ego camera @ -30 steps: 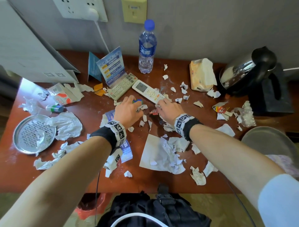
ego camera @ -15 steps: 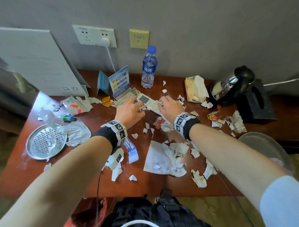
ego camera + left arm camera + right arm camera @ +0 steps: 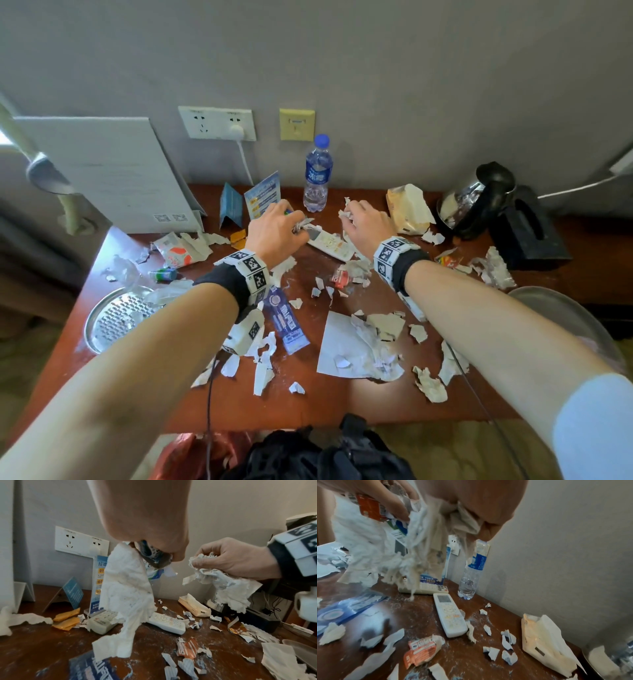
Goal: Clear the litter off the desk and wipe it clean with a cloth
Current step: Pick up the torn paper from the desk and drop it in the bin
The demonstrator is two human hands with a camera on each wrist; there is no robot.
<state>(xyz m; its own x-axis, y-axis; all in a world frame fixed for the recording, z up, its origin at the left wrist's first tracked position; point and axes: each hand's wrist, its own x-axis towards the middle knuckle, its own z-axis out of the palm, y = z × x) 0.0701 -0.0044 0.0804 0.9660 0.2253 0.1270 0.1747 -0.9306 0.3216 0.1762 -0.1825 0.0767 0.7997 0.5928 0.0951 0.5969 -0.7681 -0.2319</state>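
Observation:
Torn paper, tissue and wrappers litter the reddish-brown desk [image 3: 308,407]. My left hand [image 3: 291,224] is raised above the back middle of the desk. It grips a hanging white tissue [image 3: 126,588] and a dark wrapper [image 3: 151,557]. Beside it, my right hand [image 3: 351,219] clutches a crumpled wad of tissue and paper [image 3: 423,545]. Below the hands lie a blue leaflet [image 3: 286,320], a white sheet with scraps [image 3: 337,346] and an orange wrapper [image 3: 340,277]. No cloth shows in any view.
A white remote [image 3: 329,241] and a calculator [image 3: 102,620] lie under the hands. At the back stand a water bottle [image 3: 317,174], sign cards [image 3: 263,198], a tissue pack [image 3: 409,209] and a kettle [image 3: 476,202]. A metal tray [image 3: 116,318] sits left, a grey basin [image 3: 561,318] right.
Both hands have risen off the desk and moved toward the back wall, each carrying gathered scraps. The head view has tilted up.

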